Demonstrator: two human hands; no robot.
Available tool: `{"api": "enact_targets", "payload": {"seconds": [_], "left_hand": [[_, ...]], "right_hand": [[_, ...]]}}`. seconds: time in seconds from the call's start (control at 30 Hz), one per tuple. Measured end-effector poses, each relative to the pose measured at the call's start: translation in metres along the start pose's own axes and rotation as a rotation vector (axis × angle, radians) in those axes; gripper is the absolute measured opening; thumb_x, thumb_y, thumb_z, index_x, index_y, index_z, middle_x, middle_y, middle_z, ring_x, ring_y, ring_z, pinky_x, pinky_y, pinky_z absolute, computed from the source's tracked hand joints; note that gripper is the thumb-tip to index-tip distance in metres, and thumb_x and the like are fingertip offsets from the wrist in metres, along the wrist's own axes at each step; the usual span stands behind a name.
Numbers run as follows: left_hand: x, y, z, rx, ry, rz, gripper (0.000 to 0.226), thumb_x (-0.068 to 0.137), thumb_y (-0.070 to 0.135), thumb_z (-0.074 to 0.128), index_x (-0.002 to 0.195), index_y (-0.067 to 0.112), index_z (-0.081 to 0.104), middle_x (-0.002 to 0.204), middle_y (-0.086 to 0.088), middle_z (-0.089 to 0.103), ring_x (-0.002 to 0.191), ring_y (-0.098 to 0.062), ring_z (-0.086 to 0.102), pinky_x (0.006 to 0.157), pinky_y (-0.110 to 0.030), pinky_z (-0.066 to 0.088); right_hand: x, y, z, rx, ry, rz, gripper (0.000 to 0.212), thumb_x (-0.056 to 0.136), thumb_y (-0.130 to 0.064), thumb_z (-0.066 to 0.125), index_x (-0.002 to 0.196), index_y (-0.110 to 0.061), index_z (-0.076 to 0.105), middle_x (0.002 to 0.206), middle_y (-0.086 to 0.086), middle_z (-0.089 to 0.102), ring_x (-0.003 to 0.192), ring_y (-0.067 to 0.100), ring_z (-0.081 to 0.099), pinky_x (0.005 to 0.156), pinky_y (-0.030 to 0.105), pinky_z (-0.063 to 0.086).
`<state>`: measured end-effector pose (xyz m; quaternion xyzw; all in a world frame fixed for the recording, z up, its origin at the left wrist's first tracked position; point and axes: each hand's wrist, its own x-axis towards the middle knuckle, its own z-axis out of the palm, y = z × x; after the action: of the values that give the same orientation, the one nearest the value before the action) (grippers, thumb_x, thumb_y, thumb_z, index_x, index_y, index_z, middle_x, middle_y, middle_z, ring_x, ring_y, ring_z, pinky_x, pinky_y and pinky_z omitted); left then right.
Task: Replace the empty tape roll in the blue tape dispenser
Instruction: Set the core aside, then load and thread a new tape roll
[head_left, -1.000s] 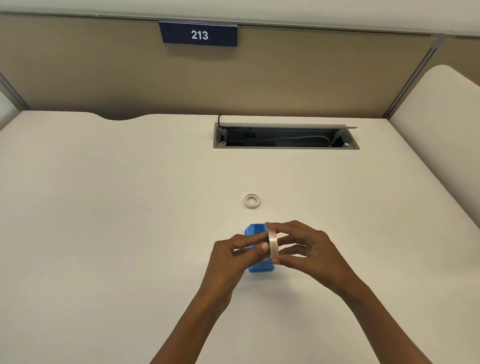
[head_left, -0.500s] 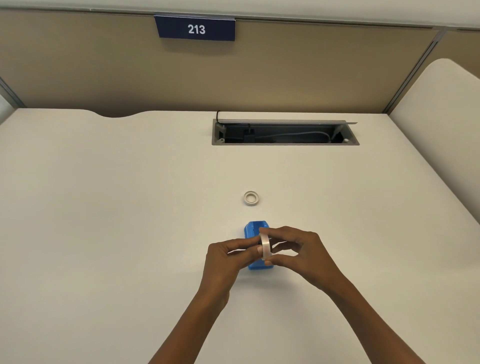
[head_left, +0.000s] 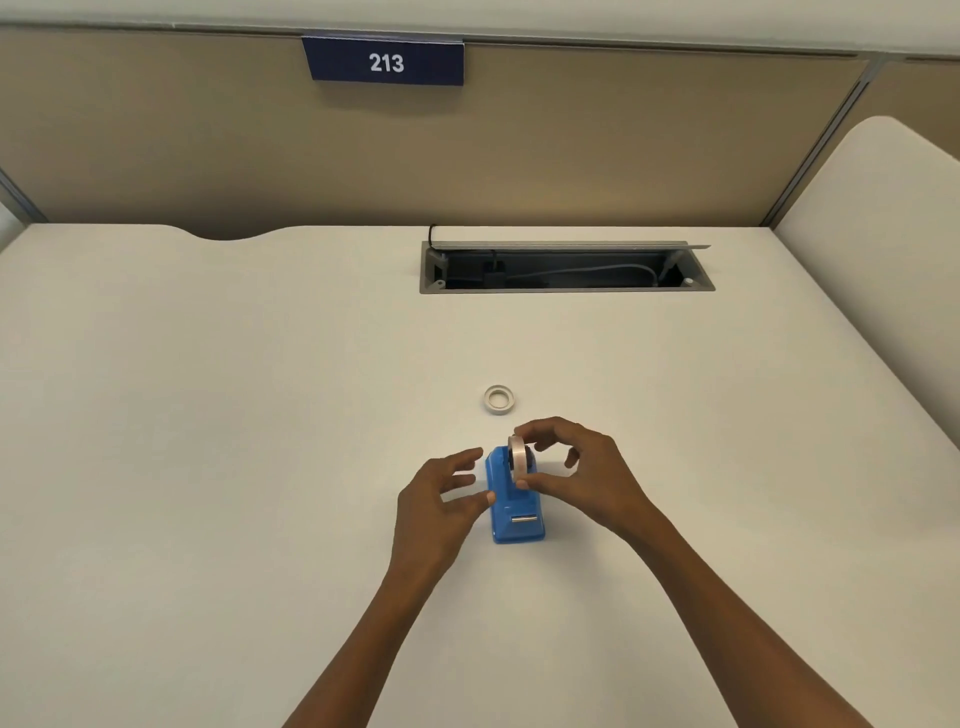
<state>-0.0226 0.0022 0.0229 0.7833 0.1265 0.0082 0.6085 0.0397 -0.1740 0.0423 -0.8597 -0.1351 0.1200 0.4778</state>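
We see a blue dispenser (head_left: 514, 512) with a silver cutter (head_left: 524, 518), a pale pink roll (head_left: 517, 460), a white core (head_left: 499, 399), a cream desk (head_left: 208, 415), a tan partition (head_left: 571, 156), a navy sign (head_left: 384, 62) with white "213".

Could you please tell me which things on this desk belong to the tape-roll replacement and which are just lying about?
Part of the job:
- blue tape dispenser
- new tape roll, pinched in the right hand
- left hand, open beside the dispenser
- empty core, lying flat on the desk

Just there:
- open cable tray
- sign 213
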Motion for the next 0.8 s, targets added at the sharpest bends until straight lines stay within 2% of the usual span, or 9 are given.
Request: {"api": "enact_targets", "payload": {"seconds": [0.17, 0.3, 0.53, 0.63, 0.73, 0.8], "left_hand": [[0.005, -0.006, 0.002, 0.052, -0.053, 0.076, 0.056, 0.074, 0.013, 0.075, 0.104, 0.052, 0.047, 0.113, 0.015, 0.05, 0.091, 0.011, 0.053, 0.064, 0.002, 0.042], [0.011, -0.009, 0.003, 0.084, -0.078, 0.088, 0.058, 0.075, 0.015, 0.075, 0.106, 0.053, 0.044, 0.117, 0.012, 0.048, 0.091, 0.009, 0.052, 0.064, 0.002, 0.042], [0.018, -0.012, 0.006, 0.117, -0.133, 0.11, 0.058, 0.076, 0.015, 0.073, 0.111, 0.052, 0.046, 0.115, 0.012, 0.047, 0.095, 0.003, 0.053, 0.068, 0.0, 0.044], [0.022, -0.014, 0.009, 0.177, -0.154, 0.125, 0.057, 0.075, 0.017, 0.075, 0.113, 0.048, 0.046, 0.118, 0.01, 0.043, 0.1, -0.005, 0.05, 0.068, -0.002, 0.042], [0.026, -0.015, 0.012, 0.21, -0.156, 0.132, 0.061, 0.073, 0.018, 0.076, 0.104, 0.055, 0.04, 0.119, 0.01, 0.041, 0.103, -0.007, 0.046, 0.074, -0.006, 0.038], [0.028, -0.015, 0.012, 0.214, -0.151, 0.134, 0.059, 0.073, 0.02, 0.076, 0.102, 0.056, 0.041, 0.122, 0.006, 0.043, 0.105, -0.008, 0.046, 0.078, -0.012, 0.04]], "right_hand": [[0.004, 0.009, 0.008, -0.047, 0.011, 0.022, 0.045, 0.066, -0.026, 0.082, 0.104, -0.038, 0.062, 0.103, -0.027, 0.062, 0.096, 0.002, 0.054, 0.071, 0.008, 0.034], [0.008, 0.014, 0.01, -0.05, 0.017, 0.022, 0.046, 0.065, -0.027, 0.084, 0.107, -0.033, 0.064, 0.113, -0.013, 0.061, 0.094, 0.008, 0.057, 0.07, 0.008, 0.038], [0.012, 0.018, 0.011, -0.036, -0.001, 0.017, 0.045, 0.067, -0.023, 0.083, 0.109, -0.022, 0.068, 0.114, -0.005, 0.061, 0.096, 0.01, 0.057, 0.067, -0.002, 0.037], [0.014, 0.019, 0.011, -0.024, -0.022, 0.03, 0.044, 0.069, -0.024, 0.081, 0.111, -0.02, 0.068, 0.114, -0.003, 0.061, 0.098, 0.012, 0.058, 0.066, 0.001, 0.041], [0.015, 0.02, 0.012, -0.015, -0.039, 0.047, 0.043, 0.072, -0.028, 0.079, 0.113, -0.021, 0.067, 0.115, -0.005, 0.06, 0.101, 0.012, 0.058, 0.066, 0.008, 0.039], [0.013, 0.021, 0.013, -0.003, -0.025, 0.055, 0.045, 0.072, -0.029, 0.078, 0.115, -0.023, 0.066, 0.115, -0.005, 0.06, 0.1, 0.011, 0.058, 0.067, 0.01, 0.04]]}}
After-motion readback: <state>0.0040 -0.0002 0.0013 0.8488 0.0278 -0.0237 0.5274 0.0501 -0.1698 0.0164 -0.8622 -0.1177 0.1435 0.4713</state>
